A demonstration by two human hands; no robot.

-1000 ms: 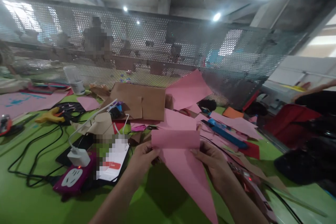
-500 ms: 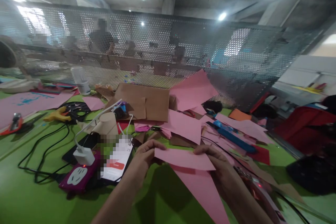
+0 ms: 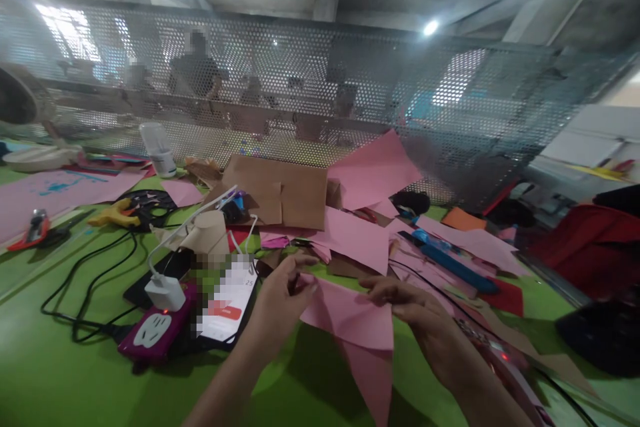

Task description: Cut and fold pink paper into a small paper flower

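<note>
A sheet of pink paper (image 3: 355,317) hangs in front of me, folded over at the top, with a pointed lower part reaching down. My left hand (image 3: 283,293) pinches its upper left corner between thumb and fingers. At the upper right edge, the bent fingers of my right hand (image 3: 407,310) hold the paper, with the thumb partly hidden. Left of my left hand lies a lit phone (image 3: 223,317), close to my forearm. Beyond both hands, a loose pink sheet (image 3: 357,240) rests on the green table (image 3: 280,400).
A purple power strip (image 3: 157,330) with a white charger (image 3: 165,292) and black cables sits left. A brown cardboard box (image 3: 300,197), a blue pouch (image 3: 457,267) and paper scraps lie ahead. A red-lit device (image 3: 500,357) is right. A perforated metal screen (image 3: 300,90) stands behind.
The folded paper has tilted, and its lower point has swung left. My left hand has turned, bringing its thumb onto the corner. My right hand's fingers have shifted along the edge.
</note>
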